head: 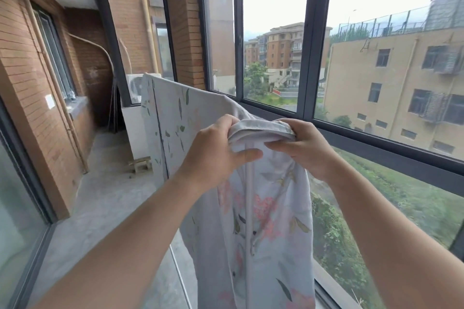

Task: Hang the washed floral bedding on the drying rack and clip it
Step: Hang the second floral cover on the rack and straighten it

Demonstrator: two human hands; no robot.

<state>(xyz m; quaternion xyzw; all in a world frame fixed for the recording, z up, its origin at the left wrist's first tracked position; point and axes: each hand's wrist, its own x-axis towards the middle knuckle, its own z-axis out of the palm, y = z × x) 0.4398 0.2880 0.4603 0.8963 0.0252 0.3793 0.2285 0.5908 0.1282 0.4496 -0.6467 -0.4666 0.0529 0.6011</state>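
Note:
The floral bedding [263,211], pale grey with pink flowers and green leaves, hangs in a long span from the far left to the near middle. Its top edge runs along a line that I take for the drying rack's bar, which the cloth hides. My left hand [216,153] grips the bunched near end of the fabric from the left. My right hand [303,148] grips the same bunch from the right, thumb on top. A thin white upright [249,198] shows beneath my hands, between folds. No clip is visible.
A large dark-framed window [308,57] runs along the right, with its sill close to the cloth. A brick wall [22,78] and a glass door stand on the left. At the far end are a small wooden stool [141,163] and an air-conditioner unit [134,86]. The floor is bare concrete.

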